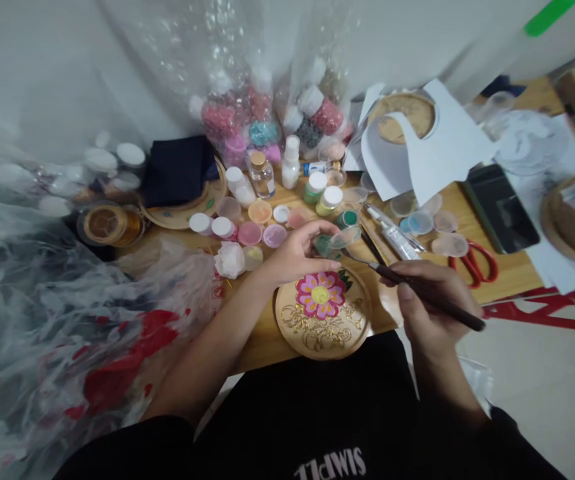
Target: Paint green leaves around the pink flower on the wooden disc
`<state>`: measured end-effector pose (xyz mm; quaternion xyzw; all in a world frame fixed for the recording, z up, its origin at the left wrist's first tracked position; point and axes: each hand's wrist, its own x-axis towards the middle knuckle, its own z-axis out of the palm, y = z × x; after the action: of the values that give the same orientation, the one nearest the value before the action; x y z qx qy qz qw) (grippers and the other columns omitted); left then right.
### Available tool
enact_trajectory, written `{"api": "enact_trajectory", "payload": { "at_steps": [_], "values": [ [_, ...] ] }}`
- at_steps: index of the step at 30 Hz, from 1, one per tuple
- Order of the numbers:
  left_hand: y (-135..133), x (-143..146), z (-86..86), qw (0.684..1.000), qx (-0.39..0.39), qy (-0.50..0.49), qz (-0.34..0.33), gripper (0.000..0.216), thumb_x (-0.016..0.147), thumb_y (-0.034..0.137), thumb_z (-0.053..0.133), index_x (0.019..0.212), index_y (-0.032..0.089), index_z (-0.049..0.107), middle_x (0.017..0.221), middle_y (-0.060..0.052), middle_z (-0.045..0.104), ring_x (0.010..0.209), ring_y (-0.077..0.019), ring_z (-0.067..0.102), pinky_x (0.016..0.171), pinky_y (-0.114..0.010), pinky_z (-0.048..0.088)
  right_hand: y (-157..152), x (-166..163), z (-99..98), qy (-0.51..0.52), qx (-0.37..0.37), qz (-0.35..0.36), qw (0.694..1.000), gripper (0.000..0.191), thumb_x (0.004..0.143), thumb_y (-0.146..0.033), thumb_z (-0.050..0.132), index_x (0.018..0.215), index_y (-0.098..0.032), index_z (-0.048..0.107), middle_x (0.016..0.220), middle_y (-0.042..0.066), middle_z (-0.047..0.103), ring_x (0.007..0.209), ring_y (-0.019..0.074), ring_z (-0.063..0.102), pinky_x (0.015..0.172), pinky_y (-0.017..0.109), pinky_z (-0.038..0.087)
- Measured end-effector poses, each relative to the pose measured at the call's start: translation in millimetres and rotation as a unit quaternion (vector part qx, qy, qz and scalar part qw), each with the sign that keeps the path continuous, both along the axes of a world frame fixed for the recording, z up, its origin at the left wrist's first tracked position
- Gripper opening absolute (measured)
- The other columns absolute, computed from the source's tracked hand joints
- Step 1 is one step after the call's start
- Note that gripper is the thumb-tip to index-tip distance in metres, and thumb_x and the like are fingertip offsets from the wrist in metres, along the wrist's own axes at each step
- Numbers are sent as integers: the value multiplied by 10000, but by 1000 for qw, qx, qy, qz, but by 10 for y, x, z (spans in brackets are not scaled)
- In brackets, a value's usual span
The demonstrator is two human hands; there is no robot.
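Note:
My left hand (297,257) is closed around a small clear plastic cup (346,237), which is tilted and has some green in it. In my right hand (432,310) is a palette knife (435,300) with a dark handle, held like a pen. Its thin metal blade reaches toward the cup's rim; I cannot tell whether it touches. Just below my left hand lies a round wooden board (287,327) with a pink flower (320,295), a yellow centre, dark green leaves and gold outlines. An open jar of green (350,219) stands behind the cup.
Several little cups and white-lidded jars (332,198) crowd the table behind my hands. Red-handled scissors (475,263), a metal tube (400,241) and a dark phone (502,207) lie to the right. Clear plastic sheeting (67,320) covers the left side. A wall rises behind.

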<state>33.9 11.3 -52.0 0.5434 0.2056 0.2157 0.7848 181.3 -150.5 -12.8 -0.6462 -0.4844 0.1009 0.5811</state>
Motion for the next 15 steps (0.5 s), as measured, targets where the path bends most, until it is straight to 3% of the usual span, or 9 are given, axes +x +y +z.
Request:
{"api": "enact_trajectory", "payload": {
  "at_steps": [3,15],
  "values": [
    [6,3,-18,1000,-1,2,-3,504,601,222,856,1029,190,593,1116,-48,611,1076,-190,591,913,-328,494,15,27,28,-36,-39,39,998,163,816,-168,660,964,-227,691,870,19,735,762,169,713,671,331,596],
    [23,-1,-4,999,-37,-8,-29,520,565,228,884,1001,185,604,1049,-37,627,954,-153,615,872,-311,521,120,4,184,-79,-32,80,993,177,794,-129,642,937,-225,682,823,10,726,739,157,706,667,298,579]
  ]
}}
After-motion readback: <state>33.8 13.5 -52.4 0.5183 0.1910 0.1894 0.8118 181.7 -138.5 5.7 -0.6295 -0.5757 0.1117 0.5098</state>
